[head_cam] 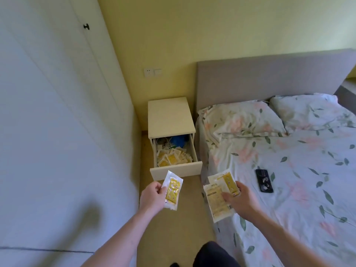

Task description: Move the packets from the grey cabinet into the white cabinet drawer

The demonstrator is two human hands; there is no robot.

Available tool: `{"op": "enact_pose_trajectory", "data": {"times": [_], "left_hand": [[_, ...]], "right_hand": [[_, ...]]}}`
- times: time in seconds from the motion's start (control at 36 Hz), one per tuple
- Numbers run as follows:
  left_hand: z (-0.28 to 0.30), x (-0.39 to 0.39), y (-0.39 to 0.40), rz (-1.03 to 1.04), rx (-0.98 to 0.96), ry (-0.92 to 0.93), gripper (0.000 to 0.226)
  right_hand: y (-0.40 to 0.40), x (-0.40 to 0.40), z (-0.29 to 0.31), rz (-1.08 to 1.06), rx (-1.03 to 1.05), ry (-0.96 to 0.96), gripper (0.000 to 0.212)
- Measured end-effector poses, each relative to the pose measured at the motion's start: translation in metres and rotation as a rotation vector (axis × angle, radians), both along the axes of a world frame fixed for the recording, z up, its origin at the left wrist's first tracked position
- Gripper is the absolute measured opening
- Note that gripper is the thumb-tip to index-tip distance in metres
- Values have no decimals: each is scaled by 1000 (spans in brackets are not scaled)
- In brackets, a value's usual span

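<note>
My left hand (pixel 152 196) grips one white and yellow packet (pixel 173 189) just in front of the white bedside cabinet (pixel 169 116). Its top drawer (pixel 177 170) is pulled out and holds several similar yellow packets (pixel 172 158), with cables and something blue at the back. My right hand (pixel 240 201) grips a small fan of packets (pixel 217 197) over the near corner of the bed. The grey cabinet is not in view.
A tall white wardrobe (pixel 48 112) with a black knob fills the left side. The bed (pixel 289 170) with floral sheet and two pillows lies right, a black phone (pixel 264 181) on it. A narrow strip of floor runs between wardrobe and bed.
</note>
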State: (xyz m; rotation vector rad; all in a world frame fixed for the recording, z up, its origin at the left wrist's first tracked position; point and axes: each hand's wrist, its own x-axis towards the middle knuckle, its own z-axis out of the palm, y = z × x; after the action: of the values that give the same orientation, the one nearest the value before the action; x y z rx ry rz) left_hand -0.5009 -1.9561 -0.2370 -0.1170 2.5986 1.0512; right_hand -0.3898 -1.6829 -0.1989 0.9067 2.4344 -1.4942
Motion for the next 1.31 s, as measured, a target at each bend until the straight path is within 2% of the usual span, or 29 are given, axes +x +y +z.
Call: {"op": "enact_pose_trajectory", "data": {"times": [0.14, 0.25, 0.42, 0.58, 0.72, 0.86, 0.97, 1.11, 1.17, 1.19, 1.25, 1.31], "left_hand": [[-13, -78, 40, -51, -31, -27, 22], [-34, -137, 69, -8, -48, -85, 16], [-56, -223, 114, 56, -97, -176, 19], [-65, -295, 148, 84, -73, -155, 16], [-76, -325, 149, 125, -93, -181, 14], [-91, -331, 138, 154, -117, -271, 17], [-106, -339, 126, 145, -126, -353, 17], [-104, -372, 128, 163, -34, -352, 14], [-107, -389, 126, 188, 37, -387, 6], [-107, -396, 124, 192, 73, -425, 15], [-112, -407, 119, 180, 96, -503, 52], [-108, -414, 112, 146, 68, -539, 70]], "right_hand": [[35, -58, -12, -16, -28, -37, 16], [65, -114, -30, -6, -60, -84, 21], [108, -205, -49, 30, -56, -151, 22], [141, -284, -64, 124, -40, -188, 20], [155, -326, -64, 162, -15, -216, 25], [161, -349, -62, 231, 20, -243, 18], [159, -365, -76, 194, 27, -271, 27], [154, -384, -82, 173, 37, -294, 27], [149, -393, -81, 169, 43, -310, 26], [147, -397, -82, 170, 47, -319, 25], [141, -407, -81, 168, 53, -326, 24], [134, -416, -84, 154, 54, -334, 26]]}}
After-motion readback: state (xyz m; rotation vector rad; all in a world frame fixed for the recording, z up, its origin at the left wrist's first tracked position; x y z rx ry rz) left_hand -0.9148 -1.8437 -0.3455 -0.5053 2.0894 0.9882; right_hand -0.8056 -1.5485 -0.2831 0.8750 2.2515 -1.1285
